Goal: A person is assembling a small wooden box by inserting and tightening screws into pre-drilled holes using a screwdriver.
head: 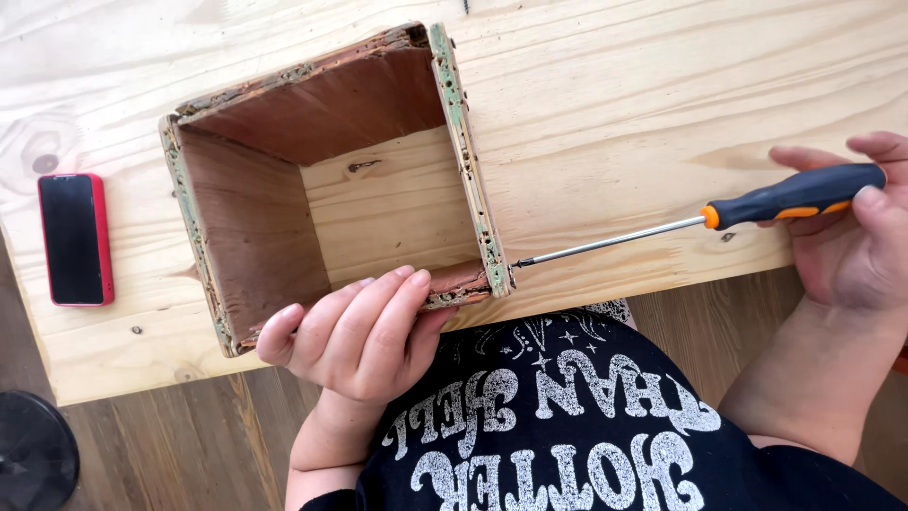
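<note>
Nearest you, your left hand (355, 331) curls over the near wall of the open wooden box frame (331, 185), fingers (378, 303) draped inside and thumb (430, 326) against the outer face, gripping it firmly. The frame stands on the pale pine table (615, 95) right at its near edge, toward the left half, with no bottom: the table's boards show through it. Its rims are worn, with flaking green paint and rows of small holes.

Your right hand (851, 237) sits at the table's near right edge, fingers loosely closed around the black-and-orange handle of a screwdriver (709, 216). The steel shaft runs leftward, low over the table, and its tip meets the frame's near right corner, at the outside of the right wall.

Farther left, near the table's left edge, a red-cased phone (76, 238) lies flat, screen dark, well apart from the frame. A round black object (33, 454) sits on the wooden floor below the table's near left corner.
</note>
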